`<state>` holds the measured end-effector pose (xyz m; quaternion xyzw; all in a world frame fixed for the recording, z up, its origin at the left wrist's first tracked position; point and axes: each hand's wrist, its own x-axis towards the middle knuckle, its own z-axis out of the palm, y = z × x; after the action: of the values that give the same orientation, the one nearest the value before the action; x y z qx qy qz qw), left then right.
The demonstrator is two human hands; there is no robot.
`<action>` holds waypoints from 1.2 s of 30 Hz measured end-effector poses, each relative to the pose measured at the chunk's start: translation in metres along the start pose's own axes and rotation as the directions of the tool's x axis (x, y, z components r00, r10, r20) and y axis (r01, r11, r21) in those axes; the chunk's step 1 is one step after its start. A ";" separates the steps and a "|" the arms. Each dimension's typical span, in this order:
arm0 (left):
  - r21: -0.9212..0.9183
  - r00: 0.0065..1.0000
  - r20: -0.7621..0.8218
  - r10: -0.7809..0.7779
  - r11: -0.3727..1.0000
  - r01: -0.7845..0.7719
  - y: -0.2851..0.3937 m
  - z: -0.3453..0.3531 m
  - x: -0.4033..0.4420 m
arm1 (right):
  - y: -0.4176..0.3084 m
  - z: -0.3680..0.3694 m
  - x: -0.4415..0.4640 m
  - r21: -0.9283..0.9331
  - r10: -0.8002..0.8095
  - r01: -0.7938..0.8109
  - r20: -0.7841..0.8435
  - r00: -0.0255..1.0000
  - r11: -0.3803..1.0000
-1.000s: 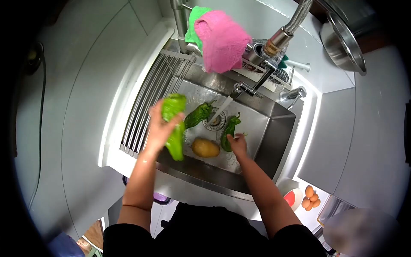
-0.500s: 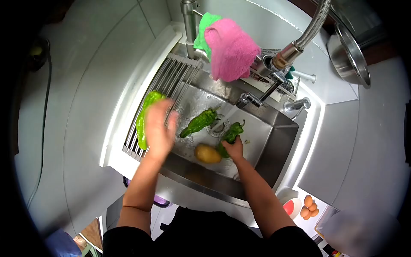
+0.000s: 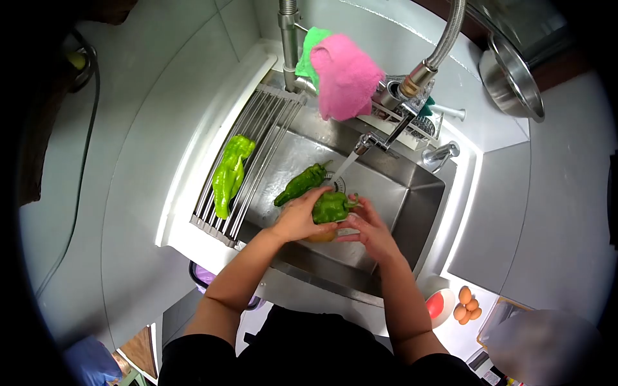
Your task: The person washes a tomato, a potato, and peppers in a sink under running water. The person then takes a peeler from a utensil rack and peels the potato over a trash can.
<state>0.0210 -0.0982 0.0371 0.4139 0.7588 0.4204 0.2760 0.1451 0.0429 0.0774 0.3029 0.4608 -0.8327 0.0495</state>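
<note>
Over the sink, my left hand (image 3: 297, 217) is closed around a green pepper (image 3: 331, 208), its stem pointing right. My right hand (image 3: 374, 233) is at the pepper's stem end with its fingers spread; whether its fingertips touch the skin I cannot tell. Just beneath the held pepper a yellow-brown potato (image 3: 322, 236) shows, mostly hidden. A second, darker green pepper (image 3: 301, 184) lies on the sink floor beside the drain. Water (image 3: 346, 166) runs from the faucet (image 3: 369, 142) just beyond my hands. A lighter green pepper (image 3: 232, 175) rests on the rack.
The slatted metal rack (image 3: 269, 119) spans the sink's (image 3: 415, 222) left side. Pink (image 3: 346, 74) and green (image 3: 310, 53) cloths hang behind it. A soap dispenser (image 3: 441, 155) stands at the right rim. Further off are a metal bowl (image 3: 508, 83) and several eggs (image 3: 466, 305).
My left hand has left the rack and come right onto the pepper that my right hand held. The light pepper now lies alone on the rack. My right hand has spread its fingers.
</note>
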 end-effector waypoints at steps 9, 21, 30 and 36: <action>0.168 0.981 0.149 0.125 0.974 -0.150 0.023 -0.016 -0.008 | -0.011 -0.017 0.007 -0.197 0.055 0.008 0.309 0.950 0.980; 0.271 0.956 0.227 0.184 0.931 -0.244 0.031 -0.021 -0.001 | 0.012 -0.008 0.022 -0.644 -0.224 0.319 0.227 0.948 0.695; 0.424 0.960 0.166 0.226 0.863 -0.276 0.025 -0.008 0.000 | 0.009 0.001 0.028 -0.648 0.015 -0.013 -0.002 1.000 0.762; 0.601 0.991 0.130 0.035 0.792 -0.107 0.030 0.005 0.000 | 0.046 -0.017 0.052 -0.802 -0.380 0.317 0.123 0.917 0.507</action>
<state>0.0372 -0.0868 0.0608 0.5316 0.8206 0.1413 0.1548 0.1273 0.0409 0.0084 0.1763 0.8405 -0.5124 -0.0028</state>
